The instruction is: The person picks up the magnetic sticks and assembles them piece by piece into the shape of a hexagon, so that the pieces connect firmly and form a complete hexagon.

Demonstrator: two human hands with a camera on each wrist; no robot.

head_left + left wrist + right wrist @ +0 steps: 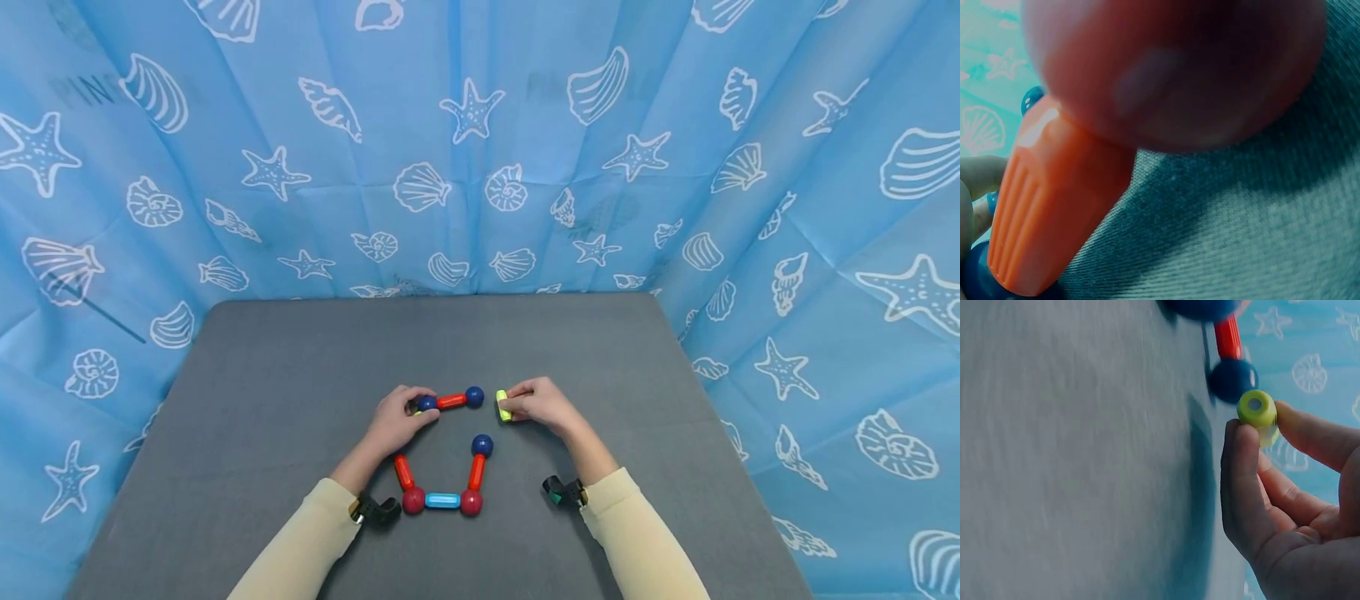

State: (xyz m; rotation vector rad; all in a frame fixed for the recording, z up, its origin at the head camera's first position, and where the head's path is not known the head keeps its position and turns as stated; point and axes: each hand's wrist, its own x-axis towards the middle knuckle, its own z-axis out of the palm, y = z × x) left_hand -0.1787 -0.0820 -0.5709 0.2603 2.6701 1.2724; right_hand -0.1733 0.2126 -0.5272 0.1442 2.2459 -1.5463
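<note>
My left hand (394, 423) grips a blue ball (427, 403) between thumb and fingers. A red magnetic rod (452, 402) joins that ball to another blue ball (474, 396). A sliver of yellow-green shows under the left fingers, mostly hidden. Just right of the far ball, my right hand (543, 405) pinches a yellow-green magnetic rod (1259, 411), its round metal end visible in the right wrist view. Nearer me, a light blue rod (442, 501) links two red balls (471, 502). Red rods (477, 472) rise from both, the right one topped by a blue ball (482, 446).
A grey cloth-covered table (585, 350) lies under everything. Behind it and along the sides hangs a blue curtain (480, 208) with shells and starfish. In the left wrist view, a red ball (1179, 81) and its rod (1054, 200) loom close.
</note>
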